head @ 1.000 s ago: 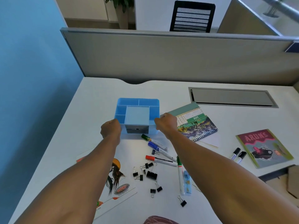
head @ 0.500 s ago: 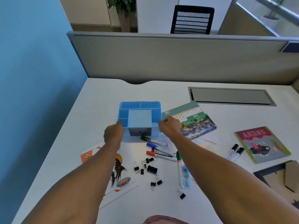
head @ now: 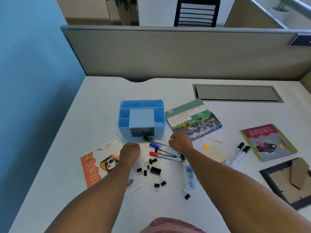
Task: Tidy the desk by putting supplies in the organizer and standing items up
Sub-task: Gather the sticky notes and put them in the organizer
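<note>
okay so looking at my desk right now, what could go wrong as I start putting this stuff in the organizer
The markers lie crossed in a pile beside your right hand; grabbing one may roll the others. The binder clips are small and scattered, so some could be missed. The organizer looks light; a hard push could slide it.

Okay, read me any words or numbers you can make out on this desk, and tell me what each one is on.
"ARUN'S": pink and green booklet.
"ALL NEW": orange flyer, by the left arm.
"JUNE", upside down: spiral calendar; its date numbers are too small to read.
Marker labels and the flyer's other print: too blurred to read.
</note>
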`<action>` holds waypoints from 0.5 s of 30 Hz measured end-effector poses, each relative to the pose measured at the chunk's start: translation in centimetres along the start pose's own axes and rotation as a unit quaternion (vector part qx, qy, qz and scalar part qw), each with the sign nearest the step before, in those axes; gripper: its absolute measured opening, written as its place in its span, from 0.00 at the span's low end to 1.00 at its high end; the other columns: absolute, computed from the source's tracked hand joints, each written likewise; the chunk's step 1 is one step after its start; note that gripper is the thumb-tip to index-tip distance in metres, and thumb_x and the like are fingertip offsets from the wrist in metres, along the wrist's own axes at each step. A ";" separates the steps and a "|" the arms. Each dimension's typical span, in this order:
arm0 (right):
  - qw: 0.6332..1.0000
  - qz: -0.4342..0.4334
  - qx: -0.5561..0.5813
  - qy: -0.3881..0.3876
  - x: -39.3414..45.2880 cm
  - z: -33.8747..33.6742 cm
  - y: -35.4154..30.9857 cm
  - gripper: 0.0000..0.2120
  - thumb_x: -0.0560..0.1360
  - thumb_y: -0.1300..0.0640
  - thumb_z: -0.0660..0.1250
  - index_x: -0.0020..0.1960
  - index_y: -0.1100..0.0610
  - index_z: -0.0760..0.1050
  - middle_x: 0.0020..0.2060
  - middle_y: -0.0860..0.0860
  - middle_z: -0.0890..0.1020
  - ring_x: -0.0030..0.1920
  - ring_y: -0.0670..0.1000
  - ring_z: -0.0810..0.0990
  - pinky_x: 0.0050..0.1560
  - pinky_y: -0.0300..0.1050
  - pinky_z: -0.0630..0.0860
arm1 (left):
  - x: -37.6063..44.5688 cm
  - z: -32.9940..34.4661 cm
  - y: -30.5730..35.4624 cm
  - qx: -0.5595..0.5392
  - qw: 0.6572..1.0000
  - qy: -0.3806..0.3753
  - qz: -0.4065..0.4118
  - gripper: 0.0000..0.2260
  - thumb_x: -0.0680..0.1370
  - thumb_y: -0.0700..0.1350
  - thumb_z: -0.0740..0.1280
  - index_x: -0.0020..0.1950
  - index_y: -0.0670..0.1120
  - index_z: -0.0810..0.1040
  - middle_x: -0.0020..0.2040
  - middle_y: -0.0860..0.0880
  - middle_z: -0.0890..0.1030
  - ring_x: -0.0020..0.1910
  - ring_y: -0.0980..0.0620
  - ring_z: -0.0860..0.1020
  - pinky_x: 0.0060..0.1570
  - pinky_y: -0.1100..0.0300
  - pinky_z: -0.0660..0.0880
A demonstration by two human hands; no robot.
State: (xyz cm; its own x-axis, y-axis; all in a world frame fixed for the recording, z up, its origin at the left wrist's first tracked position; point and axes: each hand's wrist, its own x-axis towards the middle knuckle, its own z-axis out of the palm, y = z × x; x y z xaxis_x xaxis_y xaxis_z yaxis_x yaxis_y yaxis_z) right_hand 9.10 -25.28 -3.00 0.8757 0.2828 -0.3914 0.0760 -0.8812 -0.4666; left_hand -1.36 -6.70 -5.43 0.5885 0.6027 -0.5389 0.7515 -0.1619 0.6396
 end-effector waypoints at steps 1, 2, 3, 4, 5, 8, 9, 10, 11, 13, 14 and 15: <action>1.000 -0.015 -0.010 -0.005 -0.1 0.1 0.0 0.14 0.76 0.57 0.64 0.59 0.60 0.79 0.56 0.54 0.81 0.55 0.53 0.79 0.52 0.44 0.76 | -0.2 0.4 0.2 0.015 1.000 -0.011 0.012 0.12 0.76 0.44 0.59 0.42 0.43 0.81 0.41 0.43 0.83 0.45 0.43 0.81 0.47 0.53 0.77; 0.999 -0.029 -0.014 -0.008 0.0 0.2 0.0 0.15 0.76 0.56 0.65 0.60 0.59 0.79 0.58 0.54 0.80 0.57 0.53 0.79 0.54 0.45 0.77 | -0.3 0.8 0.3 0.031 0.999 -0.019 0.020 0.11 0.76 0.46 0.60 0.44 0.44 0.81 0.42 0.45 0.83 0.45 0.44 0.81 0.49 0.53 0.77; 0.999 -0.041 -0.017 -0.011 0.0 0.4 0.0 0.15 0.76 0.55 0.65 0.60 0.58 0.79 0.58 0.53 0.80 0.57 0.53 0.78 0.56 0.46 0.77 | -0.3 1.1 0.4 0.051 0.998 -0.028 0.029 0.10 0.76 0.47 0.60 0.46 0.46 0.81 0.42 0.47 0.83 0.45 0.46 0.81 0.50 0.53 0.78; 0.998 -0.053 -0.020 -0.012 0.0 0.5 0.1 0.14 0.76 0.54 0.66 0.60 0.57 0.80 0.58 0.53 0.81 0.56 0.52 0.78 0.56 0.46 0.77 | -0.4 1.3 0.6 0.063 0.997 -0.035 0.038 0.09 0.76 0.48 0.62 0.47 0.49 0.81 0.43 0.49 0.83 0.45 0.48 0.81 0.50 0.54 0.78; 0.998 -0.063 -0.016 -0.016 -0.1 0.5 0.0 0.13 0.76 0.54 0.66 0.58 0.56 0.80 0.56 0.53 0.81 0.54 0.51 0.78 0.54 0.45 0.78 | -0.3 1.4 0.6 0.067 0.996 -0.043 0.046 0.07 0.76 0.48 0.63 0.47 0.50 0.81 0.44 0.51 0.83 0.46 0.50 0.80 0.48 0.56 0.77; 0.994 -0.106 -0.014 -0.029 -0.7 0.6 -0.5 0.10 0.77 0.55 0.67 0.54 0.58 0.82 0.49 0.53 0.83 0.48 0.51 0.79 0.49 0.45 0.78 | -0.1 1.5 0.5 0.086 0.990 -0.070 0.081 0.07 0.75 0.52 0.69 0.50 0.52 0.80 0.47 0.56 0.82 0.47 0.55 0.79 0.43 0.60 0.70; 0.992 -0.120 -0.022 -0.035 -0.8 0.6 -0.7 0.10 0.77 0.55 0.67 0.54 0.58 0.83 0.48 0.52 0.83 0.48 0.51 0.79 0.49 0.45 0.78 | 0.1 1.5 0.4 0.100 0.987 -0.080 0.091 0.08 0.75 0.53 0.70 0.51 0.52 0.80 0.48 0.56 0.81 0.48 0.55 0.78 0.44 0.60 0.70; 0.990 -0.131 -0.032 -0.039 -0.9 0.7 -0.8 0.10 0.77 0.55 0.67 0.53 0.58 0.83 0.48 0.53 0.83 0.48 0.52 0.79 0.49 0.46 0.78 | 0.4 1.5 0.3 0.110 0.985 -0.091 0.098 0.09 0.75 0.54 0.71 0.52 0.52 0.80 0.49 0.56 0.81 0.49 0.55 0.78 0.46 0.60 0.70; 0.989 -0.138 -0.039 -0.039 -1.0 0.7 -0.8 0.10 0.77 0.55 0.67 0.53 0.58 0.83 0.48 0.53 0.83 0.48 0.52 0.79 0.49 0.46 0.78 | 0.6 1.4 0.2 0.112 0.983 -0.100 0.103 0.10 0.75 0.54 0.71 0.52 0.51 0.80 0.49 0.56 0.81 0.49 0.55 0.78 0.47 0.60 0.71; 0.989 -0.136 -0.042 -0.029 -1.0 0.7 -0.6 0.10 0.78 0.55 0.66 0.53 0.57 0.83 0.48 0.52 0.82 0.48 0.51 0.79 0.49 0.46 0.79 | 1.0 1.2 -0.1 0.105 0.982 -0.108 0.111 0.10 0.75 0.55 0.72 0.51 0.51 0.81 0.49 0.55 0.82 0.50 0.54 0.79 0.50 0.59 0.74; 0.991 -0.128 -0.038 -0.019 -0.9 0.7 -0.3 0.10 0.78 0.54 0.65 0.53 0.56 0.83 0.48 0.51 0.82 0.48 0.51 0.79 0.49 0.46 0.79 | 1.1 1.0 -0.2 0.107 0.982 -0.103 0.120 0.09 0.75 0.54 0.71 0.50 0.51 0.81 0.49 0.55 0.82 0.50 0.54 0.79 0.52 0.58 0.74; 0.993 -0.116 -0.030 -0.006 -0.7 0.7 0.0 0.10 0.77 0.54 0.65 0.52 0.55 0.83 0.48 0.51 0.82 0.47 0.50 0.79 0.49 0.47 0.80 | 1.1 0.9 -0.3 0.114 0.980 -0.092 0.131 0.08 0.75 0.54 0.71 0.50 0.51 0.81 0.49 0.55 0.82 0.50 0.54 0.79 0.53 0.58 0.75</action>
State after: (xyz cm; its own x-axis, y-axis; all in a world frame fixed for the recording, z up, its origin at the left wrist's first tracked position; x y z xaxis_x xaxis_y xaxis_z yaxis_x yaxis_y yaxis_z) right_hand 8.12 -25.20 -3.23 0.8259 0.4843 -0.2887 0.3032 -0.8132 -0.4968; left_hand -0.71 -6.64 -6.73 0.7989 0.3689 -0.4750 0.6013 -0.4755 0.6421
